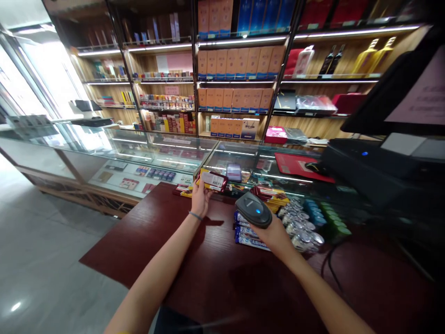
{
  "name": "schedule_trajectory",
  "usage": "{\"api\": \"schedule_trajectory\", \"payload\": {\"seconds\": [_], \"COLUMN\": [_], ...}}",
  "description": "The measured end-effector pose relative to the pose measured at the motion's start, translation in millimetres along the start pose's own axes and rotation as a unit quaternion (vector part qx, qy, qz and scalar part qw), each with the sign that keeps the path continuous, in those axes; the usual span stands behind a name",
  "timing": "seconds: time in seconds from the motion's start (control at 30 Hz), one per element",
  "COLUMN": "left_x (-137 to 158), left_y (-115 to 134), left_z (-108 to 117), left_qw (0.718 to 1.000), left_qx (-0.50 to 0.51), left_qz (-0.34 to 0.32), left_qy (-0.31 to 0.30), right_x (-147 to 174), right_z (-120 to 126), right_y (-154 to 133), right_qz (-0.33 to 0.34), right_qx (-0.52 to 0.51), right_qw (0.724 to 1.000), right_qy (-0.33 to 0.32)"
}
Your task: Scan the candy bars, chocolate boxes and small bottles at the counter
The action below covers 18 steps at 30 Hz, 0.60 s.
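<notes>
My left hand [200, 198] grips a red and yellow snack packet [213, 180], its pale barcode label turned up toward me. In my right hand [274, 236] is a dark barcode scanner [253, 209] with a small blue light, its head tilted toward the packet but apart from it. Under the scanner lie several blue and white wrapped bars [248, 239]. Behind it is a stack of red and yellow packets [273, 197]. A few more such packets [182, 190] lie beyond my left hand, partly hidden by it.
Silver-topped cans [301, 225], blue cans [314, 212] and green cans [334, 218] stand in rows at the right of the dark red counter [201, 278]. A black cable [330, 264] and a monitor [392, 88] are further right. Glass display cases [156, 153] and stocked shelves stand behind.
</notes>
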State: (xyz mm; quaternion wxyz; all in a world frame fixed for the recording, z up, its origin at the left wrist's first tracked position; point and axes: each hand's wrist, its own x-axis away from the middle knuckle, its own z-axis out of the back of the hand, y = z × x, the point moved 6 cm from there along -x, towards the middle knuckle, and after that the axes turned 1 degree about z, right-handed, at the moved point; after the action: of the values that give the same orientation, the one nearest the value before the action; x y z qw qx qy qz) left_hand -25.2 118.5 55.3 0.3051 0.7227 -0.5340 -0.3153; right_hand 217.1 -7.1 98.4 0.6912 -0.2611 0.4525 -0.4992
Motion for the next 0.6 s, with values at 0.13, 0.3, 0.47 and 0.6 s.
{"api": "schedule_trajectory", "payload": {"seconds": [0.13, 0.3, 0.47, 0.6], "left_x": [7, 9, 9, 8], "left_y": [-17, -27, -25, -28], "left_z": [-24, -31, -32, -31], "left_qw": [0.998, 1.0, 0.999, 0.999], "left_qx": [0.056, 0.009, -0.035, -0.039], "left_qz": [0.012, 0.014, 0.005, 0.012], "left_qy": [-0.003, -0.018, -0.027, -0.031], "right_x": [-6, -8, -9, -8], "right_z": [18, 24, 25, 29], "right_y": [-3, 1, 6, -1], "right_qz": [-0.007, -0.013, -0.036, -0.034], "right_qx": [0.03, 0.053, 0.076, 0.06], "right_qw": [1.0, 0.998, 0.996, 0.997], "right_qy": [-0.006, -0.038, -0.032, -0.021]}}
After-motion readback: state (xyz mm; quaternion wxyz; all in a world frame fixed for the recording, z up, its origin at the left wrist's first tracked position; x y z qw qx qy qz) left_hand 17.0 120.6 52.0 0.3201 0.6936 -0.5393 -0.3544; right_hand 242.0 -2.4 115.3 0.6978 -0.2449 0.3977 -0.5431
